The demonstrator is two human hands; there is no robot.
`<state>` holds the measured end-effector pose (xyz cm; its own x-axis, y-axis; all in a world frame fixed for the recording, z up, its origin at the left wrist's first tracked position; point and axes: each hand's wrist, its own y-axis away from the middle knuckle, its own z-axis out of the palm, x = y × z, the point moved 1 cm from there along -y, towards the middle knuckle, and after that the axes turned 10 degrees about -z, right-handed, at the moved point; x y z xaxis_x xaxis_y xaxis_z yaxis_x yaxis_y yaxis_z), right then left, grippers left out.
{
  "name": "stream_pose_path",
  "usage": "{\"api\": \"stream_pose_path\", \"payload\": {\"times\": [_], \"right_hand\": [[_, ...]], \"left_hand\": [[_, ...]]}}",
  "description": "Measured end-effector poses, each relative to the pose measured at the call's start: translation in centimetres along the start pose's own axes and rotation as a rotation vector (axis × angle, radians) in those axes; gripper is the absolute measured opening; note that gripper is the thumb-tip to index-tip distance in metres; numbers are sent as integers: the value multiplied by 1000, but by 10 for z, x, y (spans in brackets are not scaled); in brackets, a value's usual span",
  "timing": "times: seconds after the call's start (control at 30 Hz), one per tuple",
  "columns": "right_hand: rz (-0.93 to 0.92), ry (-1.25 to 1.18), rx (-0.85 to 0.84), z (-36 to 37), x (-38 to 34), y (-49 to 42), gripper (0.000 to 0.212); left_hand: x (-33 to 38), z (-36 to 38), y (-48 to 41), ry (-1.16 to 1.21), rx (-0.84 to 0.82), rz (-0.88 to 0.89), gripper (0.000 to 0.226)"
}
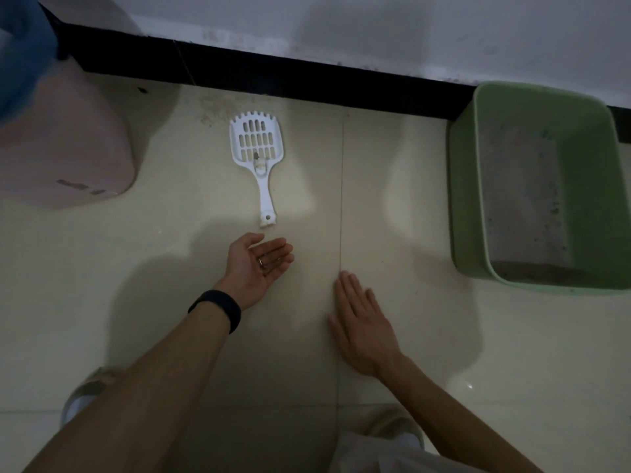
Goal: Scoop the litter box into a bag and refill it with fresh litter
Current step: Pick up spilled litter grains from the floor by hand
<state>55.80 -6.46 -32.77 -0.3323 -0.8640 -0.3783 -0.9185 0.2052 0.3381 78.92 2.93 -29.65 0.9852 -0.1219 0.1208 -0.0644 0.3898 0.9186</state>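
A white slotted litter scoop [258, 155] lies flat on the tiled floor, handle pointing toward me. My left hand [258, 264] hovers palm up just below the handle's end, fingers apart, holding nothing; a black band circles its wrist. My right hand [362, 322] rests palm down on the floor to the right, fingers spread. A green litter box [467, 186] sits at the right by the wall, with a thin layer of grey litter [522, 196] on its bottom.
A pink rounded container [68, 145] stands at the left with something blue [24, 46] above it in the corner. A black baseboard [273, 76] runs along the white wall. My shoes [85, 390] show at the bottom edge.
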Motion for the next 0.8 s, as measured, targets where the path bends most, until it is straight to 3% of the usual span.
{"api": "stream_pose_path", "payload": {"times": [0.07, 0.17, 0.27, 0.47, 0.63, 0.8], "right_hand": [[-44, -19, 40, 2, -2, 10, 65], [81, 13, 182, -2, 6, 9, 72], [162, 67, 137, -5, 7, -2, 75], [-76, 191, 31, 17, -30, -6, 72], [70, 214, 45, 10, -8, 8, 74], [65, 124, 154, -4, 7, 24, 69]], "left_hand": [[-1, 0, -1, -5, -1, -10, 36], [-6, 1, -2, -19, -7, -25, 37], [-10, 0, -3, -34, -7, -38, 37], [-10, 1, -5, -42, -3, -34, 39], [-7, 3, -7, -48, -19, -28, 39], [-13, 4, -8, -57, -18, -41, 39]]}}
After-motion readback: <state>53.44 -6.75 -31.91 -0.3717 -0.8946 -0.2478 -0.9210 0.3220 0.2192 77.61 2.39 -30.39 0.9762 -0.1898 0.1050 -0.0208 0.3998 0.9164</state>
